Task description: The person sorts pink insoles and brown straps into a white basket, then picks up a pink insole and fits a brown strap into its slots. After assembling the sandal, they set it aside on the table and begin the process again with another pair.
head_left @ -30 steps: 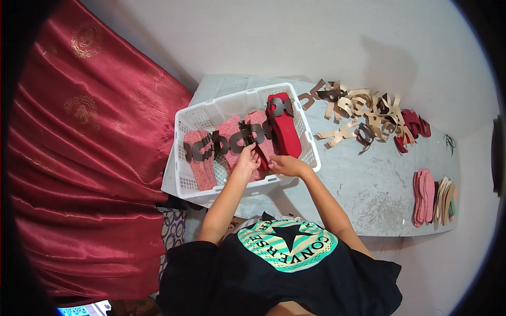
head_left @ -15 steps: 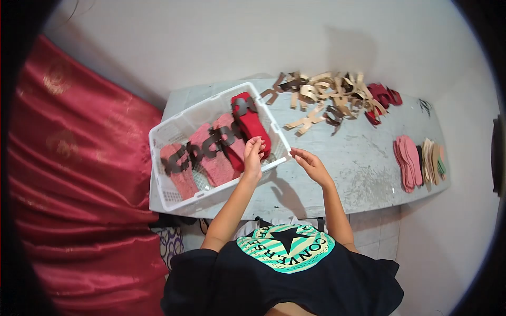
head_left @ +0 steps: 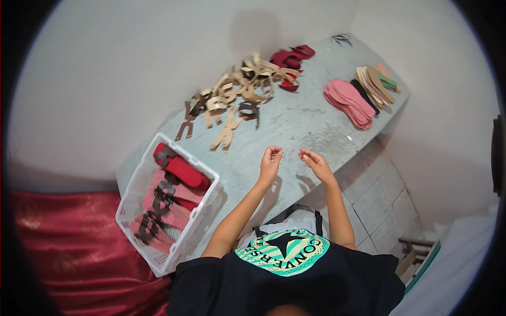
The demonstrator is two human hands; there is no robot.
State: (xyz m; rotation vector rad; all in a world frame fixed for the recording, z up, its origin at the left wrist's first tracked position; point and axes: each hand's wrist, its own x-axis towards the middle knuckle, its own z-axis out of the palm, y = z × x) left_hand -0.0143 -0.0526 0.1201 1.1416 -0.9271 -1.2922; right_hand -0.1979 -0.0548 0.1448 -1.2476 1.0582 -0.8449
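My left hand (head_left: 271,162) hovers over the front part of the grey table (head_left: 295,126), fingers curled and slightly parted, holding nothing. To its right, my right hand (head_left: 315,162) is also raised, fingers apart and empty. A white plastic basket (head_left: 122,208) stands at the left, holding red slippers (head_left: 185,173) and fuzzy pink slippers (head_left: 171,213) with dark straps. Beyond the hands lies a heap of beige and brown straps (head_left: 232,89), with dark red pieces (head_left: 287,59) at its far end. Pink soles (head_left: 348,102) lie stacked at the right.
Beige soles (head_left: 375,87), black soles (head_left: 365,96) and green ones (head_left: 387,80) lie beside the pink stack. Thin black strands (head_left: 341,39) are at the table's far corner. A red curtain (head_left: 68,242) hangs at left, and a wooden frame (head_left: 414,258) stands at lower right.
The view has turned to the right. My left hand has left the basket and its slippers, and both hands are now over the table, to the right of the basket.
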